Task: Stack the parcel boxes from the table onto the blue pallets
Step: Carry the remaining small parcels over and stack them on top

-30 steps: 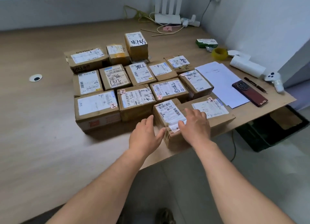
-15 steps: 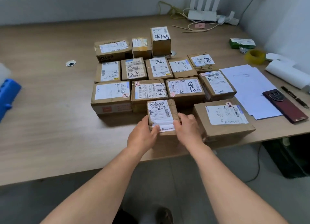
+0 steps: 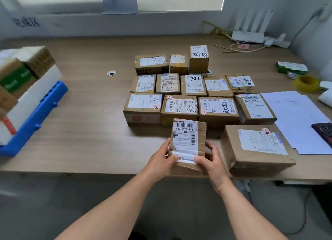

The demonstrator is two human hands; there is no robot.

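A small brown parcel box [image 3: 187, 137] with a white barcode label is held near the table's front edge. My left hand [image 3: 161, 159] grips its left side and my right hand [image 3: 210, 159] grips its right side, thumbs on the near top. Behind it several labelled parcel boxes [image 3: 179, 108] lie in rows on the wooden table [image 3: 89, 114]. A larger flat box [image 3: 255, 148] sits just right of the held one. At the far left a blue pallet [image 3: 36, 119] carries stacked boxes [image 3: 23, 74].
White papers [image 3: 296, 117] and a dark red phone [image 3: 325, 132] lie at the right. A yellow tape roll [image 3: 307, 82], a green packet [image 3: 291, 68] and a white router [image 3: 249, 35] with cables stand at the back right. Grey floor lies below the table edge.
Both hands have closed round the small box and drawn it away from the larger box toward the front edge. The view has swung left, bringing the blue pallet into sight.
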